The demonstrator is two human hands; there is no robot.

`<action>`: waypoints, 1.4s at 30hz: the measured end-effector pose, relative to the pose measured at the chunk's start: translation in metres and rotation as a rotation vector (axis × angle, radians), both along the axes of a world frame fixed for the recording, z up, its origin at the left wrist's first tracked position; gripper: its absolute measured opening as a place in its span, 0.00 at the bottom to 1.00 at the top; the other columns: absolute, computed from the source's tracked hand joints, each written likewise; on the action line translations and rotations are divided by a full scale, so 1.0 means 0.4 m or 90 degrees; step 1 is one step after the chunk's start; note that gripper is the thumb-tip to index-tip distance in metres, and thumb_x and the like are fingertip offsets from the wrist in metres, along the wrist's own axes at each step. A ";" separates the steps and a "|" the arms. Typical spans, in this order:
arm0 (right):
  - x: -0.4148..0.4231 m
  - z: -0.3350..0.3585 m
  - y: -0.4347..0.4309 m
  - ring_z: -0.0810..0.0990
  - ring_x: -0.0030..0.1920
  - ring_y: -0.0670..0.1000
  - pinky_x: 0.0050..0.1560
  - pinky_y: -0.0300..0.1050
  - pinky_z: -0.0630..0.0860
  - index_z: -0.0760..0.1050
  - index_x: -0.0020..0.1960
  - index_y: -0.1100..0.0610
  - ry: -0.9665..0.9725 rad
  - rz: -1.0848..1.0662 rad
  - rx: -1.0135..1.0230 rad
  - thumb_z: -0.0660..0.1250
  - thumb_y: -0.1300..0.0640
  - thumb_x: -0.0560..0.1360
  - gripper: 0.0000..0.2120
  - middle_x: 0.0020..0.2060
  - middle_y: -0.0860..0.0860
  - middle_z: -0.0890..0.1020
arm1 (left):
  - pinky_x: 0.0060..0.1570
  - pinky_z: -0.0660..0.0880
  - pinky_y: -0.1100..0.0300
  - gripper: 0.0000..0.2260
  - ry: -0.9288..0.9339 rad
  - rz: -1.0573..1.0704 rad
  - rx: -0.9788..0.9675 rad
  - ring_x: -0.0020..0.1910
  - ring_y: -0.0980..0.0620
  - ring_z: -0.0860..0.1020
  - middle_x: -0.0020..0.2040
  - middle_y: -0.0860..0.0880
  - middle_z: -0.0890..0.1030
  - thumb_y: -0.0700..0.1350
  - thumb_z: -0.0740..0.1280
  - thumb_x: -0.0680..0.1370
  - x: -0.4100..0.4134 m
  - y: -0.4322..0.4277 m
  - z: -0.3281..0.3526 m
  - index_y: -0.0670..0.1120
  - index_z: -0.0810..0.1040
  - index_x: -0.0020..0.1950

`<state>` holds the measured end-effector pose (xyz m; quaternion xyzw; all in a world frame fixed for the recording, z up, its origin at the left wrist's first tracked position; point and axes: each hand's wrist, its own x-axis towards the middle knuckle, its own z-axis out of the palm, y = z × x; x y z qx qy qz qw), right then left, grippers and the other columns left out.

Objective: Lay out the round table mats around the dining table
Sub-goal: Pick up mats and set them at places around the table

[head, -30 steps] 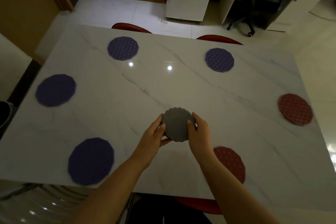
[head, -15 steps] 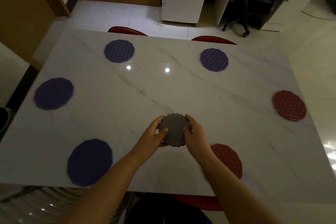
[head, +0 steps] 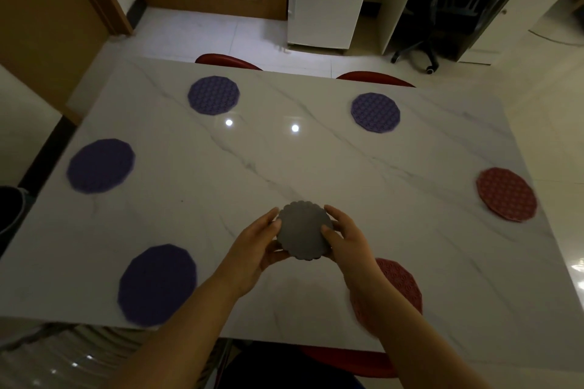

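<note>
Marble table (head: 284, 161) already has purple and red mats round its edge. Left hand (head: 252, 249) and right hand (head: 347, 243) both pinch the grey mat (head: 304, 234) above the table's near middle; I'd lower it flat, centred.

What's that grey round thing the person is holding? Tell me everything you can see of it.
The grey mat is a round, flat disc with a scalloped, wavy edge, plain dark grey and matte, perhaps felt or silicone. It looks thick, possibly several stacked, though that cannot be told. It is held tilted toward the camera above the marble table, near the near edge. The left hand grips its left rim and underside, the right hand its right rim, thumbs on its face. It touches no other mat.
</note>
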<state>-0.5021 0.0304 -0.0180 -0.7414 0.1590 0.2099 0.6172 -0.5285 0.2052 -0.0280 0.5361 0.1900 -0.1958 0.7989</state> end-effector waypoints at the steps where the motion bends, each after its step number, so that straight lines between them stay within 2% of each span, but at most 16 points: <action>1: 0.001 0.005 0.000 0.78 0.51 0.48 0.41 0.38 0.80 0.68 0.69 0.50 -0.017 -0.002 0.020 0.60 0.61 0.79 0.19 0.62 0.54 0.74 | 0.47 0.80 0.56 0.17 0.015 0.019 -0.056 0.55 0.46 0.82 0.60 0.48 0.81 0.49 0.64 0.77 0.000 0.006 0.003 0.49 0.75 0.66; 3: 0.002 0.015 0.005 0.78 0.48 0.43 0.42 0.34 0.79 0.68 0.69 0.51 -0.067 0.026 -0.001 0.61 0.60 0.79 0.19 0.63 0.51 0.74 | 0.47 0.80 0.56 0.18 0.030 0.045 -0.127 0.56 0.44 0.81 0.59 0.45 0.82 0.49 0.65 0.75 -0.007 0.018 0.008 0.46 0.77 0.64; 5: 0.004 0.026 0.018 0.77 0.47 0.41 0.45 0.32 0.75 0.66 0.70 0.49 -0.128 0.086 -0.098 0.62 0.57 0.78 0.21 0.63 0.49 0.75 | 0.47 0.80 0.55 0.18 0.029 0.072 -0.157 0.57 0.42 0.81 0.58 0.43 0.82 0.47 0.66 0.75 -0.020 0.030 0.008 0.45 0.78 0.63; 9: 0.002 0.044 0.059 0.74 0.51 0.42 0.51 0.36 0.72 0.67 0.70 0.49 -0.221 0.171 -0.221 0.64 0.53 0.77 0.22 0.61 0.49 0.78 | 0.45 0.81 0.56 0.18 0.014 0.142 -0.158 0.55 0.42 0.81 0.58 0.42 0.82 0.47 0.66 0.75 -0.058 0.052 0.013 0.45 0.76 0.64; 12: -0.011 0.049 0.085 0.74 0.52 0.42 0.54 0.37 0.72 0.69 0.69 0.48 -0.263 0.206 -0.227 0.65 0.54 0.77 0.21 0.60 0.48 0.79 | 0.44 0.81 0.56 0.18 0.012 0.188 -0.156 0.54 0.43 0.82 0.57 0.42 0.83 0.46 0.66 0.75 -0.090 0.065 0.018 0.44 0.76 0.64; 16: -0.028 0.044 0.109 0.75 0.50 0.41 0.51 0.34 0.72 0.70 0.68 0.46 -0.299 0.250 -0.236 0.65 0.53 0.76 0.20 0.59 0.46 0.80 | 0.43 0.81 0.57 0.18 0.011 0.235 -0.146 0.53 0.45 0.83 0.56 0.43 0.83 0.46 0.65 0.75 -0.128 0.077 0.019 0.44 0.75 0.64; 21: -0.051 0.034 0.127 0.78 0.58 0.48 0.57 0.38 0.71 0.66 0.71 0.48 -0.333 0.266 -0.267 0.64 0.49 0.77 0.23 0.61 0.49 0.79 | 0.42 0.81 0.57 0.19 0.008 0.285 -0.150 0.52 0.45 0.83 0.56 0.43 0.84 0.45 0.66 0.74 -0.156 0.076 0.025 0.44 0.75 0.64; 26: -0.060 0.035 0.129 0.79 0.56 0.47 0.57 0.36 0.71 0.71 0.68 0.52 -0.355 0.245 -0.248 0.67 0.52 0.76 0.21 0.59 0.49 0.81 | 0.41 0.81 0.58 0.16 -0.011 0.294 -0.148 0.51 0.45 0.84 0.54 0.44 0.85 0.45 0.66 0.73 -0.166 0.074 0.034 0.45 0.78 0.60; 30: -0.068 0.051 0.129 0.77 0.49 0.39 0.51 0.32 0.73 0.73 0.64 0.51 -0.347 0.236 -0.227 0.67 0.53 0.75 0.18 0.52 0.42 0.80 | 0.41 0.81 0.58 0.16 -0.007 0.294 -0.144 0.50 0.46 0.84 0.53 0.44 0.85 0.45 0.66 0.73 -0.173 0.076 0.035 0.45 0.77 0.60; 32: -0.071 0.062 0.129 0.76 0.44 0.35 0.44 0.27 0.72 0.73 0.59 0.46 -0.326 0.231 -0.207 0.68 0.53 0.75 0.14 0.46 0.37 0.78 | 0.42 0.81 0.57 0.16 -0.006 0.287 -0.142 0.51 0.45 0.83 0.54 0.44 0.84 0.45 0.66 0.73 -0.176 0.079 0.035 0.45 0.77 0.61; 34: -0.071 0.072 0.130 0.77 0.43 0.34 0.37 0.26 0.72 0.72 0.51 0.42 -0.277 0.209 -0.165 0.68 0.55 0.74 0.11 0.43 0.34 0.76 | 0.42 0.81 0.57 0.17 -0.002 0.283 -0.138 0.51 0.44 0.83 0.54 0.43 0.84 0.45 0.67 0.73 -0.178 0.080 0.033 0.44 0.77 0.62; 38: -0.052 0.084 0.126 0.81 0.40 0.37 0.33 0.27 0.75 0.74 0.43 0.46 -0.193 0.134 -0.053 0.69 0.59 0.73 0.09 0.40 0.41 0.81 | 0.43 0.81 0.56 0.18 0.001 0.281 -0.140 0.53 0.44 0.83 0.56 0.43 0.83 0.47 0.67 0.74 -0.182 0.087 0.029 0.45 0.77 0.62; 42: -0.032 0.088 0.120 0.83 0.41 0.48 0.37 0.36 0.80 0.76 0.44 0.53 -0.100 0.085 0.046 0.70 0.60 0.73 0.04 0.39 0.51 0.83 | 0.42 0.81 0.57 0.18 0.004 0.288 -0.131 0.53 0.45 0.83 0.57 0.44 0.83 0.47 0.66 0.74 -0.190 0.098 0.020 0.45 0.77 0.62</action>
